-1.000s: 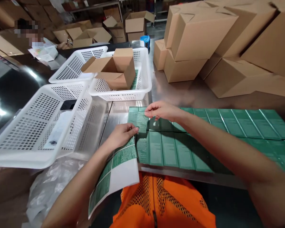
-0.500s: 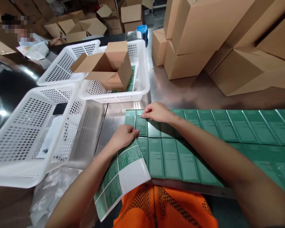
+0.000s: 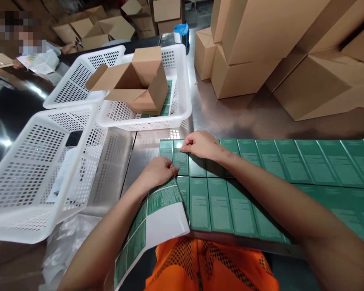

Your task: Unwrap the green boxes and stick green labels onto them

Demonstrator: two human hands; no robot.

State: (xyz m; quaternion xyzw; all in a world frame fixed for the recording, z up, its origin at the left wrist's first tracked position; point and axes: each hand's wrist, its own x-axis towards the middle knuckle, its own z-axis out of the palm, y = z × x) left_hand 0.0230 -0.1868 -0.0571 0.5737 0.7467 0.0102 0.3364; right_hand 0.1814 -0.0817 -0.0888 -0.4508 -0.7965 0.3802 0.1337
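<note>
My left hand (image 3: 161, 171) is closed, thumb and forefinger pinching the top of a sheet of green labels (image 3: 165, 199). The sheet droops over the table's front edge, with a bare white patch where labels are gone. My right hand (image 3: 202, 144) has its fingertips pinched together at the upper part of a green box (image 3: 180, 161); what is between them is too small to make out. This box is in the back row, near its left end. More green boxes (image 3: 199, 204) lie side by side in two rows, partly hidden under my right forearm.
White plastic baskets (image 3: 63, 202) stand to the left; one holds an open cardboard box (image 3: 157, 91). Large cartons (image 3: 248, 76) are stacked behind the rows. A blue-and-white container (image 3: 181, 34) stands at the back. Another person (image 3: 42, 56) handles papers at far left.
Both hands stay at nearly the same spot on the boxes. The lower end of the label sheet has swung slightly left and down. The view has shifted a little.
</note>
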